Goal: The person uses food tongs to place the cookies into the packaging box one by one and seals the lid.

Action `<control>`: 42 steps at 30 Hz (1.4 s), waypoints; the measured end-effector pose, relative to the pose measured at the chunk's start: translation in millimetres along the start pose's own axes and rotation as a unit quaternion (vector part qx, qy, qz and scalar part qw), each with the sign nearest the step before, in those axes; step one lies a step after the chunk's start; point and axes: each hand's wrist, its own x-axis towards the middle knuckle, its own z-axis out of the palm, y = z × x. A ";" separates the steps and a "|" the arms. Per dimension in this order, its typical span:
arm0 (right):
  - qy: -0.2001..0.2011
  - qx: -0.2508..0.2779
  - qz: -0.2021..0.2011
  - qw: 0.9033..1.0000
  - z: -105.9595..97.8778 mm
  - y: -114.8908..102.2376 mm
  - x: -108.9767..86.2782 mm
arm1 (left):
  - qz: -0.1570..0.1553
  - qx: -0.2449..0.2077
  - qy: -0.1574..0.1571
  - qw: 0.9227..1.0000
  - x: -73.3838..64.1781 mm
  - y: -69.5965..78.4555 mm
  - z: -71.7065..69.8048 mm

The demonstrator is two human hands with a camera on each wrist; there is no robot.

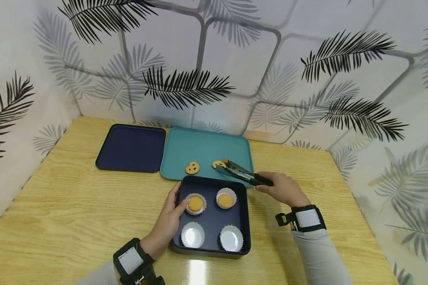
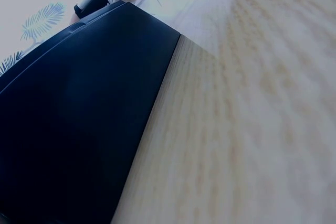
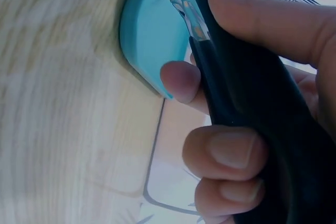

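My right hand grips black-handled metal tongs, their tips over the teal tray. A pretzel-shaped cookie lies right at those tips, with a small brown piece beside it. Another pretzel-shaped cookie rests to the left on the tray. With the thumb over the rim, my left hand holds the left wall of a navy square box. Inside, the two far paper cups hold cookies; the near paper cups are empty. The left wrist view shows mainly the box's dark side.
A flat navy tray lies left of the teal one at the back of the wooden table. Behind the table hangs a leaf-patterned cloth. The box's far edge stands close against the teal tray's front edge.
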 end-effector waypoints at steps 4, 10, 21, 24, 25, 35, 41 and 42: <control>0.002 0.012 -0.001 1.000 1.9 2.6 -3.1 | 0.002 -0.005 0.001 1.000 -0.9 -0.5 -0.2; 0.025 0.026 -0.014 0.999 -4.1 3.4 -10.0 | 0.004 -0.006 -0.002 1.000 0.4 -0.3 -1.0; 0.036 0.037 -0.012 0.999 -21.0 -4.3 -26.8 | 0.002 -0.003 -0.004 1.000 2.6 -0.2 -1.7; 0.039 0.037 -0.018 0.998 -25.5 -8.7 -31.9 | 0.000 -0.003 -0.003 1.000 2.3 -0.4 -1.5; 0.039 0.036 -0.020 0.998 -26.9 -10.1 -34.0 | -0.002 -0.003 -0.003 1.000 2.0 -0.4 -1.4; 0.031 0.055 -0.037 0.997 -37.0 -24.1 -63.4 | 0.001 -0.004 -0.002 1.000 0.3 0.5 -0.4; 0.001 0.070 -0.050 0.996 -45.9 -33.4 -86.9 | -0.002 -0.007 -0.005 1.000 0.6 -0.2 -0.9; -0.007 0.072 -0.052 0.996 -46.7 -35.2 -90.6 | -0.002 -0.006 -0.005 1.000 0.6 -0.5 -1.4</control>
